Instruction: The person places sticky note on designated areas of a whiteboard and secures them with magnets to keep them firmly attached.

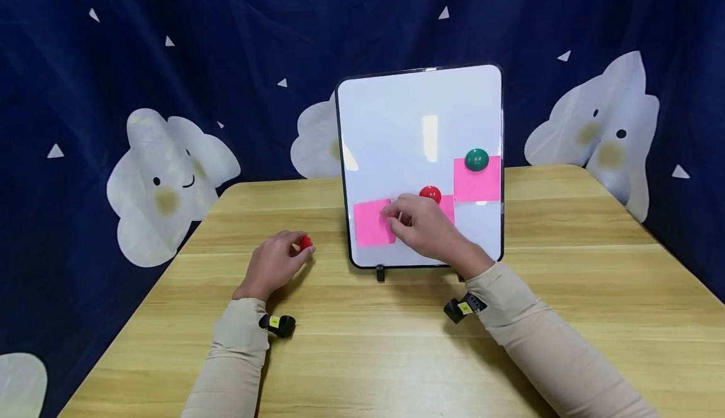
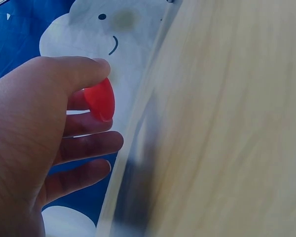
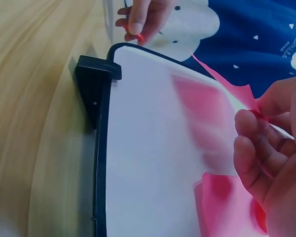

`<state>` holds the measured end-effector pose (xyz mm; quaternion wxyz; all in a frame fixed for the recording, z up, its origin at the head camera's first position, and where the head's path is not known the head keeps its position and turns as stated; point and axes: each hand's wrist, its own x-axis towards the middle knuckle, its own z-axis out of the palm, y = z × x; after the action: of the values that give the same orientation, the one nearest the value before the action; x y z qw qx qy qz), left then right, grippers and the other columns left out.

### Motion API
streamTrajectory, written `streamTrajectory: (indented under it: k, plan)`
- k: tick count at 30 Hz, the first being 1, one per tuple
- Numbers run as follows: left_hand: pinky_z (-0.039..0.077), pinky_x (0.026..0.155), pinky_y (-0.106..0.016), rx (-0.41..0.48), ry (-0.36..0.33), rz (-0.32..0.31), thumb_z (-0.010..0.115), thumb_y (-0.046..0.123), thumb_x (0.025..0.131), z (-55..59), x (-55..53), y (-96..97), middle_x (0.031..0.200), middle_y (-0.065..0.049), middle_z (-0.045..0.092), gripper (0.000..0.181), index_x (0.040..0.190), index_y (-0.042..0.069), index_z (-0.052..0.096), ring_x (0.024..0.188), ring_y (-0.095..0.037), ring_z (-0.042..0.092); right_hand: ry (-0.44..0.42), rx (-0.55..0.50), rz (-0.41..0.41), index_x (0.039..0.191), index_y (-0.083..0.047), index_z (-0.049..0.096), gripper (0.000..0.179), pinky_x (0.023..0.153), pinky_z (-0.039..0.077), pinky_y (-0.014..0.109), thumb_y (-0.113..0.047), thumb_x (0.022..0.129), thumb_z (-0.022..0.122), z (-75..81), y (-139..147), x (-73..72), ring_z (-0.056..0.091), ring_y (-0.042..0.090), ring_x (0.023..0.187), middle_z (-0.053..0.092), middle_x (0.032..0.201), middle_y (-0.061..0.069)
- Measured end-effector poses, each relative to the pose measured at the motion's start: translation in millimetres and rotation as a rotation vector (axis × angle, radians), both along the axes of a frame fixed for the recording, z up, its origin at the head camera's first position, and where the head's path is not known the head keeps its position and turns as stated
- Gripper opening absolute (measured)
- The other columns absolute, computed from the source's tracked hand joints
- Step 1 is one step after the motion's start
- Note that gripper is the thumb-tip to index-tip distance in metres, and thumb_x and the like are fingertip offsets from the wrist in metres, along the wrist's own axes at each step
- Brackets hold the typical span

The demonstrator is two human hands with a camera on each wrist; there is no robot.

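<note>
My left hand (image 1: 275, 262) pinches a red round magnet (image 2: 101, 100) between thumb and fingers, above the table left of the whiteboard. With thumb and fingertips my right hand (image 1: 425, 226) pinches the right edge of a pink sticky note (image 1: 372, 224) in front of the board's lower left. In the right wrist view this note (image 3: 234, 91) stands off the whiteboard (image 3: 153, 148), with its pink reflection on the surface. Another pink note (image 3: 227, 202), partly hidden behind my right hand, is on the board under a red magnet (image 1: 430, 194). A third pink note (image 1: 477, 185) sits higher right under a green magnet (image 1: 477, 159).
The black-framed whiteboard (image 1: 391, 122) stands upright on small black feet (image 1: 380, 273) on the wooden table (image 1: 351, 342). Behind the table hangs a dark blue curtain (image 1: 255, 28) with white clouds and triangles.
</note>
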<state>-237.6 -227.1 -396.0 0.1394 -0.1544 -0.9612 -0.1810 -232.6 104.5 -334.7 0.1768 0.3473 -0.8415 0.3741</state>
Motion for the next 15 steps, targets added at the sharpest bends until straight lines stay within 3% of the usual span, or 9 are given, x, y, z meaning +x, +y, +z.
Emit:
streamTrajectory:
  k: [15]
  plan:
    - [0.055, 0.074, -0.04, 0.008, -0.008, -0.001, 0.069, 0.039, 0.095, -0.4, -0.4, 0.4, 0.101, -0.006, 0.069, 0.042, 0.123, 0.007, 0.07, 0.083, -0.02, 0.063, 0.032, -0.057, -0.025, 0.107, -0.003, 0.073, 0.018, 0.059, 0.05, 0.028, -0.002, 0.091, 0.066, 6.9, -3.5, -4.7, 0.055, 0.013, 0.067, 0.062, 0.088, 0.001]
